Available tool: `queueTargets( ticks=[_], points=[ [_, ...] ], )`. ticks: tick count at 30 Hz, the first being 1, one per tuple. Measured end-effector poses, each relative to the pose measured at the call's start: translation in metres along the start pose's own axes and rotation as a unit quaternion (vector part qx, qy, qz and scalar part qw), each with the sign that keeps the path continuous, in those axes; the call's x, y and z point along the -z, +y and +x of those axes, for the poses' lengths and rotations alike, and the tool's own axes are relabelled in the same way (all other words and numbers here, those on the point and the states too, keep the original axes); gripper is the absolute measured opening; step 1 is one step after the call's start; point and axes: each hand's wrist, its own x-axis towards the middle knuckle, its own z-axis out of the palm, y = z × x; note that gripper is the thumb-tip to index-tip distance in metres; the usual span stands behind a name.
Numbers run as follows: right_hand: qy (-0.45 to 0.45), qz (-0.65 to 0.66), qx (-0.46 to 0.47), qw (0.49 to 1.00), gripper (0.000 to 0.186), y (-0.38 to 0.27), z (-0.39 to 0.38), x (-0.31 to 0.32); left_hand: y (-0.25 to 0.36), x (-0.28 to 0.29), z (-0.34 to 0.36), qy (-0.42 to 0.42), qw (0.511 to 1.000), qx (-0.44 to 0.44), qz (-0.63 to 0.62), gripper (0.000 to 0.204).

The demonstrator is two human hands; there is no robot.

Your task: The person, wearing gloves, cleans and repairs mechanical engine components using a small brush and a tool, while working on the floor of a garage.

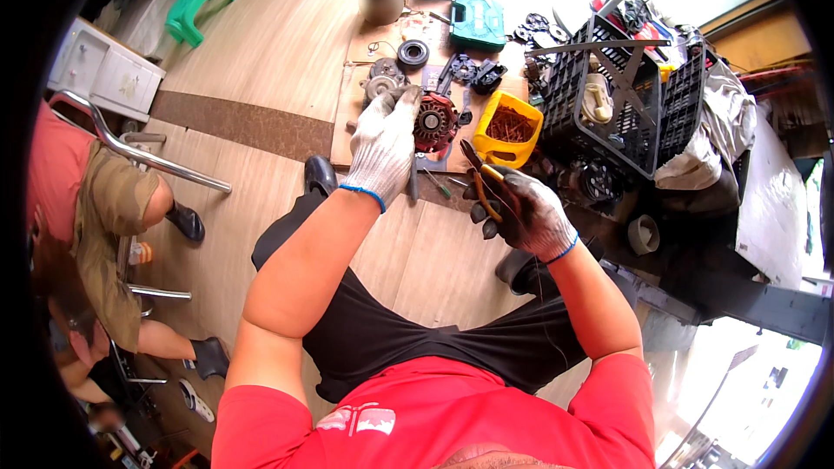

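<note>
My left hand (388,143), in a white knit glove with a dark fingertip area, reaches forward with its fingers bent down and pressed together beside a round grey metal part (382,80). What its fingertips hold is hidden. Just right of it lies a red motor part (436,121) with a ring of copper-coloured segments round a dark centre. My right hand (519,204), its glove blackened on palm and fingers, is closed round pliers (486,175) with yellow-orange handles. The pliers' dark jaws point up and left, short of a yellow container (509,128) of rusty-brown metal pieces.
A dark ring (413,54), black parts (487,76) and a teal tool case (478,22) lie beyond my hands. Black plastic crates (604,95) crowd the right. A green stool (200,9) stands far left; a seated person (117,200) is at the left.
</note>
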Motion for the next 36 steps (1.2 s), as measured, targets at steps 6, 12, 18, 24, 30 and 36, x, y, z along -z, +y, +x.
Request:
queueTargets(
  ticks=[6,12,18,24,30,36],
  points=[
    [-0.049,0.086,-0.040,0.994,0.046,0.001,0.008,-0.002,-0.017,0.015,0.013,-0.013,0.994,-0.084,0.073,0.030],
    [0.030,-0.145,0.023,0.989,0.040,-0.006,0.003,-0.030,0.007,-0.006,-0.005,0.031,0.999,0.015,0.031,0.034],
    [0.105,-0.684,0.300,0.657,0.053,-0.010,0.003,-0.036,0.001,-0.003,-0.001,0.017,0.999,0.018,0.023,0.028],
    [0.160,-0.818,0.281,0.476,0.063,-0.020,0.000,-0.045,-0.001,-0.005,-0.004,0.007,0.998,-0.017,0.061,0.027],
    [0.187,-0.847,0.294,0.402,0.061,-0.017,0.004,-0.042,0.004,-0.012,-0.013,-0.012,0.999,-0.027,0.034,0.028],
    [0.190,-0.835,0.344,0.386,0.047,-0.017,0.003,-0.045,0.008,-0.017,-0.019,-0.012,1.000,-0.006,0.016,0.026]
  ],
)
